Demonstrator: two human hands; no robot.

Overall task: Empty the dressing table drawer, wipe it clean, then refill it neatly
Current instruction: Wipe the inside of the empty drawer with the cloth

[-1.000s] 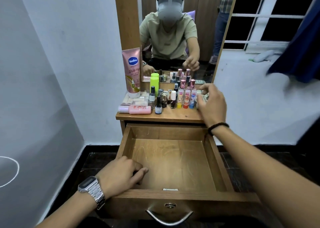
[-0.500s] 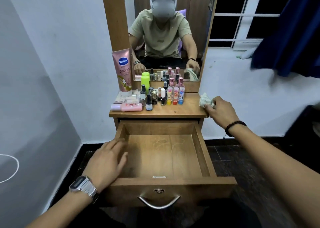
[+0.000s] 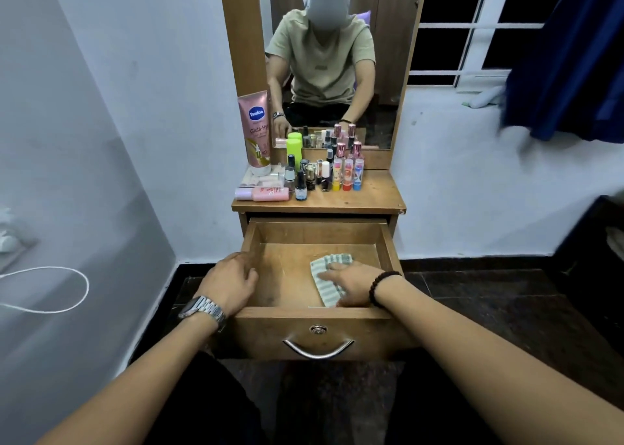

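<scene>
The wooden drawer point(image 3: 317, 232) is pulled out, with nothing inside but a striped green-and-white cloth point(image 3: 329, 275). My right hand point(image 3: 351, 284) lies flat on the cloth, pressing it against the drawer floor at the right side. On the drawer's left wall rests my left hand point(image 3: 229, 284), fingers curled over the edge. The dressing table top point(image 3: 374, 194) carries a pink Vaseline tube point(image 3: 255, 130), a lying pink bottle point(image 3: 266, 193), a green bottle point(image 3: 293, 149) and several small nail polish and perfume bottles point(image 3: 324, 174).
A mirror point(image 3: 334, 56) stands behind the bottles and reflects a person. White walls close in on the left and right. A dark blue cloth point(image 3: 570, 59) hangs at the upper right by a window. A white cord point(image 3: 67, 289) loops at the left. The floor is dark.
My right hand took the cloth from the table top's right edge down into the drawer and laid it flat. My left hand shifted to the drawer's left wall.
</scene>
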